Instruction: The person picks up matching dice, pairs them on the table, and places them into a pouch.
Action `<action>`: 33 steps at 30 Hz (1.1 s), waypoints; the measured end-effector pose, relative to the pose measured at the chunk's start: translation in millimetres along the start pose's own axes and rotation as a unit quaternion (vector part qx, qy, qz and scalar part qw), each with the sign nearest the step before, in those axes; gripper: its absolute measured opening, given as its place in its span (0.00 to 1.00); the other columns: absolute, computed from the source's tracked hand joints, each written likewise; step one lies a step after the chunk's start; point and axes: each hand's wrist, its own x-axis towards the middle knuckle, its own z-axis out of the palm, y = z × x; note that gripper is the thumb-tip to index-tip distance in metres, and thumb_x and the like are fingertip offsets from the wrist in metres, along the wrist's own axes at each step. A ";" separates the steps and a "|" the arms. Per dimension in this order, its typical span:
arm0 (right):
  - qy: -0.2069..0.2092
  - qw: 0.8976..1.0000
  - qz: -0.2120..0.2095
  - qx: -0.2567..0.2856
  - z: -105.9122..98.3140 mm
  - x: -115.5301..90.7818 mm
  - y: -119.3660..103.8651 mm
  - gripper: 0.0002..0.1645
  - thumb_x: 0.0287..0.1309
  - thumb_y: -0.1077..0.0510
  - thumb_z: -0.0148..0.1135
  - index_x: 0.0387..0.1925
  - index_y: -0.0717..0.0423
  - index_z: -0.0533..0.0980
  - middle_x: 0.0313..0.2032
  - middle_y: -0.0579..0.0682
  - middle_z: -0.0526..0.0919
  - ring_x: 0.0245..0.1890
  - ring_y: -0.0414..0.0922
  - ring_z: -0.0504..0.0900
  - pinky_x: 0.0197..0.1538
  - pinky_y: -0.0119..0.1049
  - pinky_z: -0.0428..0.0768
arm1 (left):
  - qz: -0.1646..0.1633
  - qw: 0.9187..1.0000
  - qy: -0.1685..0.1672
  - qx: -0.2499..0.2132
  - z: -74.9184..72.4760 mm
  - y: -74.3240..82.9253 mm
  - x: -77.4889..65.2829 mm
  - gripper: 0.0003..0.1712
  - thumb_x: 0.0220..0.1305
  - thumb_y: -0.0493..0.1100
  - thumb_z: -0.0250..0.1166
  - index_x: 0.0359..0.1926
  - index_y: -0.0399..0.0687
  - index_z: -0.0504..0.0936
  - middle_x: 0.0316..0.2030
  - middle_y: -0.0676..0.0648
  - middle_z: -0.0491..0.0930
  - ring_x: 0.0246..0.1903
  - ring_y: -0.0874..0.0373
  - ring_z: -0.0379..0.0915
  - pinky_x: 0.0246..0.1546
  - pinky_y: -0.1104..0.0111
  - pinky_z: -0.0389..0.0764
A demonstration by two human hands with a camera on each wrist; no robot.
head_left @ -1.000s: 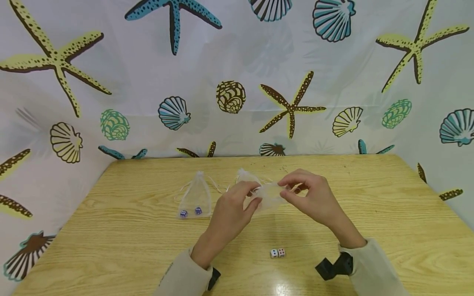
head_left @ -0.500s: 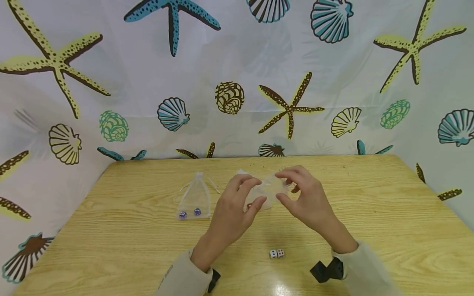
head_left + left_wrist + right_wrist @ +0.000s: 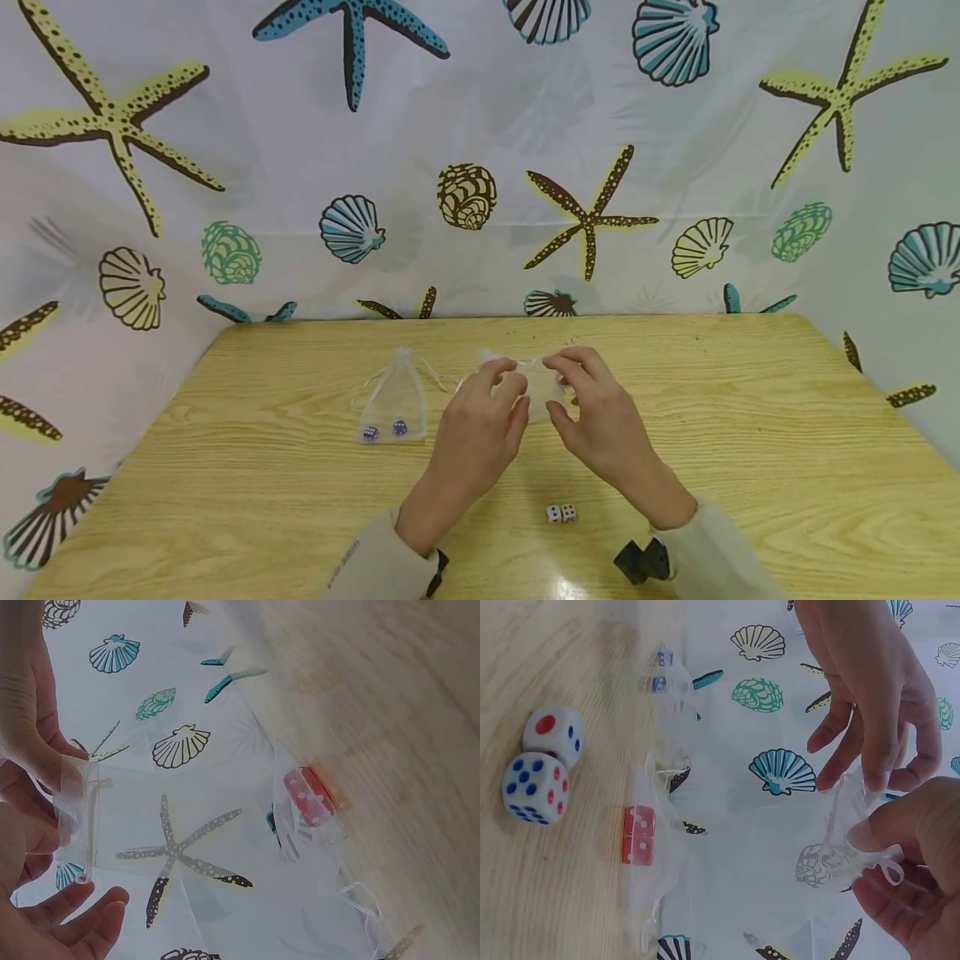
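Note:
Both hands hold a sheer white drawstring pouch (image 3: 847, 814) up above the table, with its corded hem (image 3: 91, 825) near the fingers. My left hand (image 3: 480, 425) pinches one side of the top edge. Close beside it, my right hand (image 3: 603, 425) pinches the other side, its thumb and fingers on the fabric by a cord loop (image 3: 889, 871). No dice show inside this pouch. Beyond the hands lies a second sheer pouch (image 3: 667, 859) with a pair of red dice (image 3: 638, 834), mostly hidden in the head view. Two white dice (image 3: 561, 513) sit side by side in front of the hands.
A third sheer pouch (image 3: 397, 387) lies flat to the left, with two purple-blue dice (image 3: 400, 427) showing through its bottom. The wooden table (image 3: 262, 500) ends at a white cloth backdrop (image 3: 420, 108) printed with shells and starfish.
My right hand has moved left and nearer my left hand, drawing the held pouch's sides closer. Half a second ago the fingers were spread wider. The dice and the left-side pouch have stayed put.

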 end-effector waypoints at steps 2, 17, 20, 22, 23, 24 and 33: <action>0.002 1.000 -0.003 0.019 2.3 0.1 -0.3 0.29 0.40 0.74 0.72 0.49 0.65 0.76 0.47 0.57 0.75 0.36 0.47 0.80 0.30 0.32 0.81 | -0.008 1.000 -0.004 0.005 -0.8 0.1 -0.5 0.09 0.55 0.35 0.69 0.38 0.46 0.78 0.44 0.43 0.79 0.33 0.51 0.80 0.30 0.65 0.81; 0.013 0.999 -0.003 0.031 8.4 -2.5 -1.7 0.28 0.43 0.73 0.70 0.50 0.67 0.74 0.49 0.59 0.73 0.34 0.46 0.77 0.29 0.32 0.81 | -0.013 0.995 -0.009 0.095 0.4 0.1 -1.7 0.09 0.55 0.37 0.68 0.38 0.44 0.80 0.34 0.47 0.83 0.21 0.57 0.76 0.19 0.71 0.77; -0.007 0.999 0.019 0.032 8.8 -4.0 -2.1 0.27 0.45 0.71 0.70 0.50 0.66 0.75 0.49 0.58 0.74 0.32 0.44 0.76 0.28 0.31 0.80 | -0.026 0.996 -0.020 0.082 0.6 -0.5 -2.4 0.09 0.55 0.36 0.67 0.39 0.43 0.80 0.31 0.48 0.82 0.21 0.57 0.76 0.19 0.70 0.76; -0.011 0.999 0.025 0.035 8.6 -4.5 -1.8 0.26 0.45 0.70 0.70 0.50 0.66 0.75 0.48 0.58 0.74 0.32 0.44 0.76 0.28 0.32 0.80 | -0.023 0.996 -0.026 0.078 1.2 -1.0 -2.9 0.10 0.54 0.36 0.67 0.39 0.43 0.80 0.30 0.48 0.82 0.21 0.57 0.76 0.20 0.70 0.76; -0.012 0.999 0.025 0.035 8.3 -4.5 -1.6 0.26 0.45 0.70 0.70 0.50 0.66 0.75 0.48 0.58 0.74 0.32 0.44 0.76 0.28 0.32 0.80 | -0.020 0.996 -0.029 0.081 1.4 -1.4 -2.9 0.10 0.54 0.36 0.68 0.39 0.43 0.80 0.29 0.48 0.83 0.21 0.57 0.76 0.20 0.70 0.76; -0.013 0.999 0.025 0.032 7.9 -4.5 -1.2 0.26 0.45 0.69 0.70 0.49 0.65 0.75 0.48 0.58 0.75 0.32 0.44 0.76 0.28 0.33 0.80 | -0.015 0.996 -0.033 0.086 1.6 -1.7 -3.0 0.10 0.54 0.37 0.68 0.39 0.43 0.80 0.29 0.48 0.83 0.21 0.57 0.76 0.20 0.70 0.76; -0.050 0.998 0.033 0.029 4.8 -3.9 1.1 0.24 0.45 0.70 0.69 0.48 0.64 0.76 0.46 0.56 0.77 0.31 0.43 0.77 0.33 0.34 0.80 | 0.019 0.990 -0.082 0.111 2.3 -3.8 -4.2 0.10 0.55 0.40 0.68 0.38 0.42 0.80 0.34 0.48 0.84 0.26 0.57 0.78 0.22 0.70 0.77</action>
